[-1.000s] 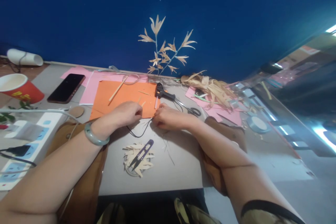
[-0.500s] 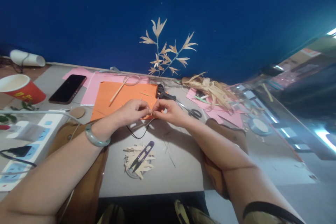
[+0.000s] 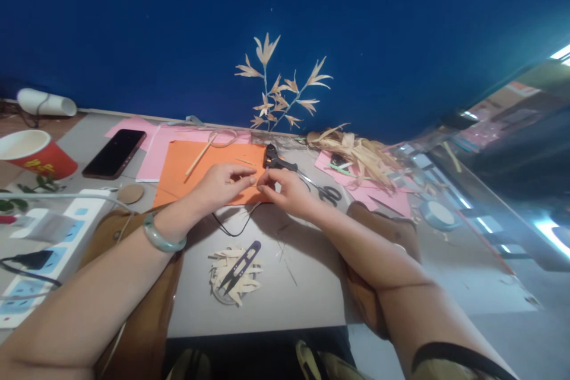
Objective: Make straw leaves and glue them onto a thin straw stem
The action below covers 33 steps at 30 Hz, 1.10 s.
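Note:
My left hand [image 3: 222,187], with a pale green bangle at the wrist, is over the orange paper [image 3: 173,166]. Its thumb and index finger are slightly apart, and nothing shows between them. Close by on the right, my right hand [image 3: 285,191] has thumb and fingertips drawn together; anything in them is too small to make out. Below the hands, purple thread snips [image 3: 243,264] lie on a small pile of cut pale husk pieces [image 3: 243,295]. A black glue gun [image 3: 276,159] and scissors [image 3: 329,193] are just beyond my right hand.
A branch of husk flowers [image 3: 280,101] stands against the blue wall. Dried husks [image 3: 356,151] lie on pink paper at right. To the left are a phone [image 3: 114,154], a red paper cup [image 3: 57,157] and a power strip [image 3: 89,208]. Thin wires [image 3: 289,270] lie near the snips.
My fingertips were touching between the two hands; now they are slightly apart. The left thumb and index finger have opened a little.

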### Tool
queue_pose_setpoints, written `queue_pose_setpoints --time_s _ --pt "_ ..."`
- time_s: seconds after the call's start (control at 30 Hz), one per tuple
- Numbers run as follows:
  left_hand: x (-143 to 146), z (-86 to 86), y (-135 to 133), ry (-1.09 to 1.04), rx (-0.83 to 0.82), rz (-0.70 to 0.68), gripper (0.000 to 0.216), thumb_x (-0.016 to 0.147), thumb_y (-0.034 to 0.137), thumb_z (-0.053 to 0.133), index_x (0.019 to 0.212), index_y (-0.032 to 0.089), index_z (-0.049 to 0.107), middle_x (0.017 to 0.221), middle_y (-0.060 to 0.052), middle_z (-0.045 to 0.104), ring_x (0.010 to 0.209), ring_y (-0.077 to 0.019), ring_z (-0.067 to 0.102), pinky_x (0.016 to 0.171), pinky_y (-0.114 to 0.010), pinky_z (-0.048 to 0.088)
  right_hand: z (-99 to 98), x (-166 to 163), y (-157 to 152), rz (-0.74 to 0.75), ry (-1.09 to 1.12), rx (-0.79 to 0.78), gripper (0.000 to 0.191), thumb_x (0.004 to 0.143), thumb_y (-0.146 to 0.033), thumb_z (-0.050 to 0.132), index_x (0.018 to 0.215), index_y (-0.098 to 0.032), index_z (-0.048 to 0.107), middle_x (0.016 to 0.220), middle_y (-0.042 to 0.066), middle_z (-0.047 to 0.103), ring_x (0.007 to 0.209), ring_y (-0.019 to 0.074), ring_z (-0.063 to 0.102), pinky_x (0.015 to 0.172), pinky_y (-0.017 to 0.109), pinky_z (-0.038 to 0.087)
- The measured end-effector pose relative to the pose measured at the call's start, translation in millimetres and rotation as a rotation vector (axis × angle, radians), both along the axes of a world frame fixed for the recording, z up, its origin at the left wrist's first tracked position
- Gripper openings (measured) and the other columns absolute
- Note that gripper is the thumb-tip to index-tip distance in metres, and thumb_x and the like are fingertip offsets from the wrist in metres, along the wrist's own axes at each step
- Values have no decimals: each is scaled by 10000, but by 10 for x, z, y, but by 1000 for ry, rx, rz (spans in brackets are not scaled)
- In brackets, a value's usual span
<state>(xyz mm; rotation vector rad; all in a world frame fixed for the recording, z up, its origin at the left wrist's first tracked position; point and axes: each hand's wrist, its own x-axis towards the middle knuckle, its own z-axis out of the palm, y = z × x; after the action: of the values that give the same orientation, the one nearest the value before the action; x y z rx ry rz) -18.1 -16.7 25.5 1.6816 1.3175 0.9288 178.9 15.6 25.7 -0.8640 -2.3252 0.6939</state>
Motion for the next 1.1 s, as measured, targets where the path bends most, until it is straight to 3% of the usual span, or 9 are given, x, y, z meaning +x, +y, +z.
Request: queue_pose_setpoints --time_s 0.1,0.23,0.5,0.8,1.0,1.1 --pt "-2 19 -12 41 -26 -99 301 785 398 622 891 159 771 772 -47 728 699 -169 618 639 -258 440 -11 -12 -32 -8 20 112 74 831 -162 603 787 -174 662 722 3 685 638 111 563 746 291 390" --pt "-17 25 -7 51 -62 -77 280 764 382 631 794 138 764 611 -22 650 569 -131 529 540 -249 352 -3 7 -23 15 117 166 65 841 -178 629 826 -184 691 763 18 705 677 125 585 757 310 399" --pt "-3 93 -8 -186 -161 -10 204 657 324 724 720 129 722 687 -51 688 653 -148 583 617 -267 423 28 19 15 5 267 60 74 827 -219 663 762 -191 685 751 21 687 677 132 585 702 293 457" --pt "36 207 -68 -154 -188 96 246 569 296 803 578 140 613 552 15 587 515 -88 480 504 -223 352 22 5 25 -53 285 -104 265 835 -378 661 673 -178 597 677 2 625 638 116 539 674 274 431" --pt "41 209 -74 -103 -189 49 295 705 378 694 548 146 602 519 16 540 480 -82 409 489 -236 308 14 3 15 -125 342 -231 332 819 -438 663 643 -175 561 615 -23 551 599 102 490 615 253 398" --pt "32 205 -81 -94 -173 -6 323 775 400 615 576 147 636 594 -16 608 545 -102 466 541 -244 349 14 5 22 -151 403 -241 324 799 -427 688 631 -175 571 611 -28 547 600 98 486 616 252 392"
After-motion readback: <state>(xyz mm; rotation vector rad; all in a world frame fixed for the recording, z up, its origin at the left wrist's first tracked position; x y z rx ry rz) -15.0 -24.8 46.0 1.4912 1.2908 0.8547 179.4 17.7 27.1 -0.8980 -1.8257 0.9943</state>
